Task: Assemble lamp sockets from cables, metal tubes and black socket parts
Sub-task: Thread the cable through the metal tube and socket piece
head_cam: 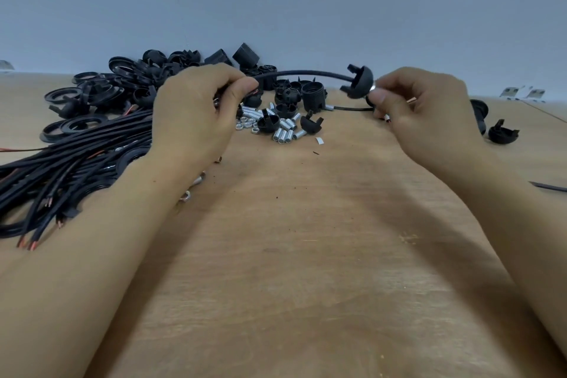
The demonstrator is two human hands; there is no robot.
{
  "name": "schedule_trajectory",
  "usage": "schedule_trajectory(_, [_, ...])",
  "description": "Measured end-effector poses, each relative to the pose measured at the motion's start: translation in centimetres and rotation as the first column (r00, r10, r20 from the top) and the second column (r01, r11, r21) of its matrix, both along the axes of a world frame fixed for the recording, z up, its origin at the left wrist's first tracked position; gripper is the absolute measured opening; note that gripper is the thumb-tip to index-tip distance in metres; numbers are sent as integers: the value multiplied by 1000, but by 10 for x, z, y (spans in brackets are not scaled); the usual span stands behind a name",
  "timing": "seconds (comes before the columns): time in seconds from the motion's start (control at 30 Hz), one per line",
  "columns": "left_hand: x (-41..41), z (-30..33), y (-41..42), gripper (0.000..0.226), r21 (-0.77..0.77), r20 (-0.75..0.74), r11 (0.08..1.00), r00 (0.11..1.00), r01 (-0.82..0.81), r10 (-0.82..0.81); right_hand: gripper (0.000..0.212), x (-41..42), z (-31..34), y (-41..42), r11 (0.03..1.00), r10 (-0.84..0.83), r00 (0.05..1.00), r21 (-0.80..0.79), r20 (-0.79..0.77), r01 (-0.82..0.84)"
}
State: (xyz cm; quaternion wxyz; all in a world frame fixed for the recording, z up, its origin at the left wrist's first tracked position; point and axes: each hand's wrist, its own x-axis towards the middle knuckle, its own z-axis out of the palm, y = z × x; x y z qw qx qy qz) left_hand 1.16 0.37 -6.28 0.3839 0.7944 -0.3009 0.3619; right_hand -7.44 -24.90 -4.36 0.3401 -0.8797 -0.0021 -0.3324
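Observation:
A black cable arches above the wooden table between my two hands. My left hand pinches its left end between thumb and fingers. A black dome-shaped socket cap sits threaded on the cable's right part. My right hand pinches a short metal tube right at the cap's base. The cable's free end loops under the right hand and shows a red and white tip.
A bundle of black cables with bare copper tips lies at the left. Black rings and socket parts are heaped at the back. Metal tubes and nuts lie mid-table. More black caps sit at the right.

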Motion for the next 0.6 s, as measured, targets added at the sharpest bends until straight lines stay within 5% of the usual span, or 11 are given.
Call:
schedule_trajectory(0.17, [-16,-4,-15,16,170,-56,963,978,210,-203,8,-3,-7,12,974,159,976,-140,-152,-180])
schedule_trajectory(0.27, [-25,-5,-21,15,156,-128,949,958,275,-257,33,-6,-11,25,911,298,943,-252,-149,-328])
schedule_trajectory(0.37, [-27,-5,-19,14,174,-179,930,940,322,-292,52,-8,-11,32,876,241,948,-374,-210,-305])
schedule_trajectory(0.5, [-29,-5,-22,17,180,-162,918,931,355,-328,28,-11,-4,37,856,251,968,-462,-17,-231])
schedule_trajectory(0.6, [-26,-3,-22,27,96,-147,938,937,333,-318,38,-19,6,37,839,222,964,-532,144,-114])
